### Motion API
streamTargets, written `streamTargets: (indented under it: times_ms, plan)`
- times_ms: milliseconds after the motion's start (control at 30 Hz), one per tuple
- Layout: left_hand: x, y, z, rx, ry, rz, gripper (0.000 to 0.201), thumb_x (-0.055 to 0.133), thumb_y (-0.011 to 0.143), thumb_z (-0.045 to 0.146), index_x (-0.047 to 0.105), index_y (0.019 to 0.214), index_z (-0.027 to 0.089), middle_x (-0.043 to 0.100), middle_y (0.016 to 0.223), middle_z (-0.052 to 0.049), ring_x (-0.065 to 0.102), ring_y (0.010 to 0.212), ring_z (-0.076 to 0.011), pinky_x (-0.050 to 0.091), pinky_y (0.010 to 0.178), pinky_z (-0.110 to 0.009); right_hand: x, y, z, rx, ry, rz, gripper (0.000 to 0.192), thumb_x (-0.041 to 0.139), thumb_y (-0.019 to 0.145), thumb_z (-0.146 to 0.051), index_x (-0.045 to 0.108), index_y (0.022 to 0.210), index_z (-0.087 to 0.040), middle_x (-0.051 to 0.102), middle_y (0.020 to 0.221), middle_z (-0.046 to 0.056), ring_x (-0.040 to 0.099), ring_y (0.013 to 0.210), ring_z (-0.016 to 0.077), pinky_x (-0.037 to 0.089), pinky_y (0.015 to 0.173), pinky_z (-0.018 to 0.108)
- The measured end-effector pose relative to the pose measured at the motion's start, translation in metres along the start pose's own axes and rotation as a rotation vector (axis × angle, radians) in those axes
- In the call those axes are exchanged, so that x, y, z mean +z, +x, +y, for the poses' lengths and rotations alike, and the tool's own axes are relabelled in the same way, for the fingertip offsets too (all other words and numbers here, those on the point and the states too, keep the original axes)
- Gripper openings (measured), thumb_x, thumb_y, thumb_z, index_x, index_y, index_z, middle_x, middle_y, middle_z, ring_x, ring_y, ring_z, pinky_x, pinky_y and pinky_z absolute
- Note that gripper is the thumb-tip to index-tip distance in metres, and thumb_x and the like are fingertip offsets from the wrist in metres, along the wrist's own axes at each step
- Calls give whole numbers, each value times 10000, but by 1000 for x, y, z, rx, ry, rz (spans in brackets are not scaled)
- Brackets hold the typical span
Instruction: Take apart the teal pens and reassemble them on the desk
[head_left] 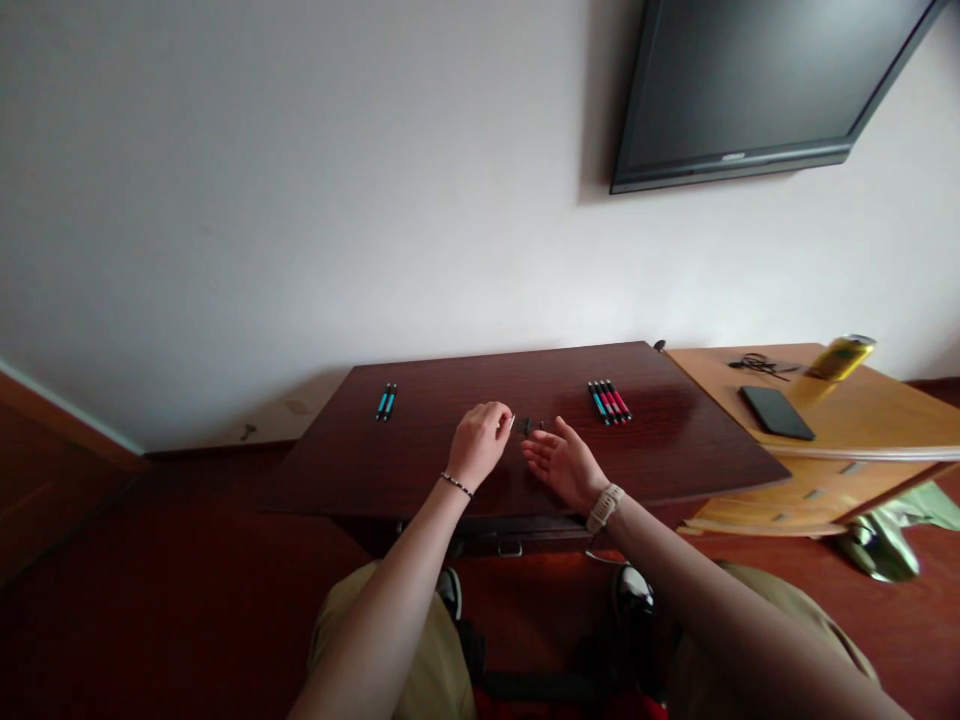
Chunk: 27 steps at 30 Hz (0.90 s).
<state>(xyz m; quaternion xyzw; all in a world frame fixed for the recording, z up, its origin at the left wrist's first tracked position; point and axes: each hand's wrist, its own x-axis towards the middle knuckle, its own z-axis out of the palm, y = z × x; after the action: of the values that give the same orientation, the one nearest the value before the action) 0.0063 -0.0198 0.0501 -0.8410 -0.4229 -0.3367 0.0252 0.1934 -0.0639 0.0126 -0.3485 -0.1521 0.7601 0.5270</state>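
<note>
My left hand [480,440] is closed, its thumb and fingers pinched at a small whitish tip that I cannot make out. Just right of it, my right hand [564,465] lies open above the dark wooden table [450,485], palm turned up and fingers spread. Between and just beyond the hands are small dark pieces [526,427], partly hidden and too small to name. Off to the left lie two light-blue and black pens [386,402] side by side. To the right of my hands is a row of several pens [610,402], blue at its left and pink at its right.
A lighter wooden cabinet [885,415] adjoins the table on the right. It bears a black phone [776,412], a dark coiled cable [761,364] and a yellow can [844,357]. A television [750,90] hangs on the wall above. A drawer handle [510,550] shows below the table's front edge.
</note>
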Motion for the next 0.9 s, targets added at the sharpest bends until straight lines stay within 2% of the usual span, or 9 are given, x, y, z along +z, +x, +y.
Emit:
streamTargets:
  times_ms: [133, 267, 667, 900]
  plan:
    - [1, 1, -29, -123, 57, 17, 113, 575, 989, 144, 635, 1000, 238, 707, 947, -30, 645, 905, -198, 494, 848, -320, -2, 0, -1, -5, -9, 15, 392, 462, 1059, -553, 633, 972, -211, 747, 904, 85, 694, 751, 162, 548, 647, 247]
    - [12, -2, -44, -191, 132, -14, 173, 586, 976, 135, 657, 1086, 247, 726, 966, -39, 654, 935, -211, 486, 858, -320, -4, 1, -1, -19, -11, 22, 382, 478, 1054, -549, 639, 980, -211, 741, 888, 75, 683, 724, 156, 536, 614, 239]
    - [36, -5, -57, -232, 215, -175, 243, 558, 981, 123, 681, 1156, 239, 757, 999, -56, 642, 1025, -240, 438, 926, -371, -6, 0, 0, -41, -19, 39, 369, 513, 1044, -531, 660, 981, -199, 735, 858, 64, 668, 678, 144, 522, 598, 231]
    - [42, -3, -57, -242, 240, -172, 271, 508, 998, 126, 695, 1162, 233, 770, 1066, -69, 640, 1038, -253, 433, 932, -393, -9, 0, -1, -47, -21, 36, 351, 524, 1039, -522, 663, 980, -205, 733, 854, 57, 662, 676, 146, 522, 601, 234]
